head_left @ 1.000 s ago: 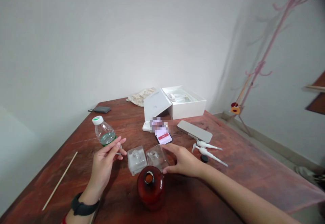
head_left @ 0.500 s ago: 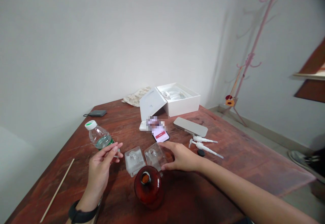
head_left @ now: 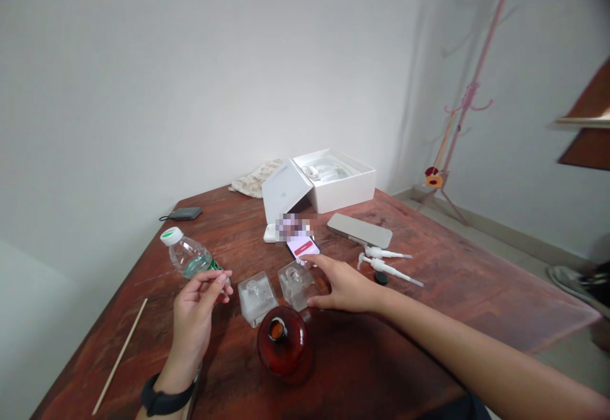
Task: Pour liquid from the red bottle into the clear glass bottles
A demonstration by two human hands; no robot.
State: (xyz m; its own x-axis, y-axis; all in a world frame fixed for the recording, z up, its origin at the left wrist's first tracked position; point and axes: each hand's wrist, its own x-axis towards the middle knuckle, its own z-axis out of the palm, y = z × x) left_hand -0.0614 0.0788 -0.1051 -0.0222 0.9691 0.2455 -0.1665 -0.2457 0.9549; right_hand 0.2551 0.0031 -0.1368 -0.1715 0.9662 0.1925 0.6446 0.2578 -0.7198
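My right hand point(head_left: 340, 283) is curved round a clear square glass bottle point(head_left: 296, 285), thumb at its near side and fingertips at its far side. A second clear square glass bottle point(head_left: 257, 296) stands just left of it. In front of both is a round, reddish-brown glass bottle point(head_left: 286, 350) with an uncovered mouth. My left hand point(head_left: 197, 309), with a black wristband, is closed, thumb tip pressed to the forefinger; whatever may be between them cannot be made out. Just behind it stands a plastic water bottle point(head_left: 188, 255) with a white cap, partly hidden by the fingers.
Two white pump heads point(head_left: 386, 261) and a black cap point(head_left: 380, 278) lie right of my right hand. Behind are a phone point(head_left: 305, 247), a grey flat case point(head_left: 359, 230) and a white box point(head_left: 343, 194). A thin wooden stick point(head_left: 119, 358) lies at left, a dark grey device point(head_left: 188, 214) farther back.
The view has shifted slightly. My right hand and the square bottle it curves round sit a little farther from me. My left hand keeps the same closed pose.
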